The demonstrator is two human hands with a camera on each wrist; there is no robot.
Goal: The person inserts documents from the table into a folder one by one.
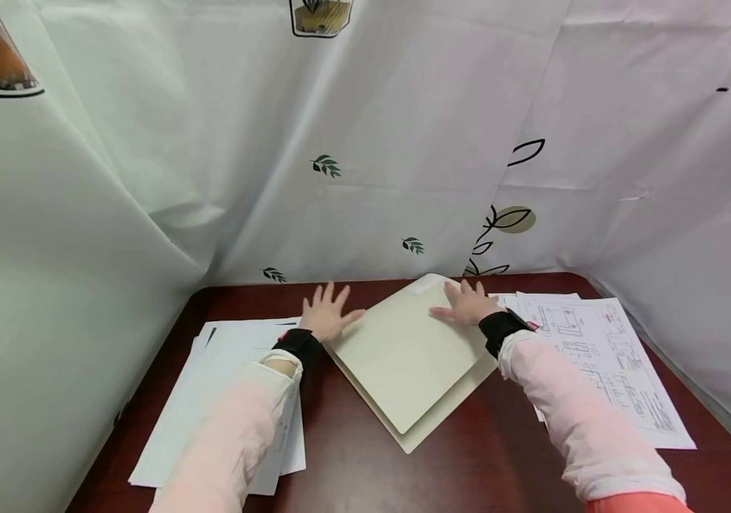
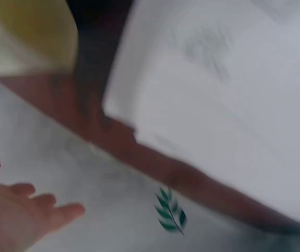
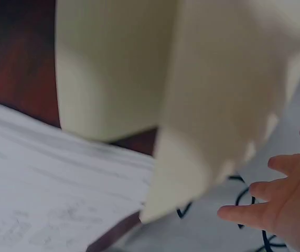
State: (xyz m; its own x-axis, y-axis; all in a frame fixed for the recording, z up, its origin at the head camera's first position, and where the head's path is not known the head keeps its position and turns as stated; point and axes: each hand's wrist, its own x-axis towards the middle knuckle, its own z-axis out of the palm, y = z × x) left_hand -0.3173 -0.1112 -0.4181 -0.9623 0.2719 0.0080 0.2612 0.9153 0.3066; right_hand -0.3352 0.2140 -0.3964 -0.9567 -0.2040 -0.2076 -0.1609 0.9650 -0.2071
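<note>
A cream paper folder (image 1: 397, 349) lies turned cornerwise on the table, its upper cover resting slightly offset over the lower one. At its left corner is my left hand (image 1: 327, 315), fingers spread, thumb beside the folder's edge. My right hand (image 1: 468, 305) is spread over the folder's upper right side. Whether either palm presses on it cannot be told from the head view. In the right wrist view the folder (image 3: 218, 100) shows its covers standing apart, with the outstretched right hand (image 3: 281, 202) beside them. The left wrist view is blurred; the left hand (image 2: 24, 218) holds nothing there.
A stack of white sheets (image 1: 211, 385) lies on the left of the dark red-brown table (image 1: 442, 470). Printed technical drawings (image 1: 603, 363) lie on the right, partly under the right forearm. A white patterned cloth (image 1: 365, 128) hangs behind the table's back edge.
</note>
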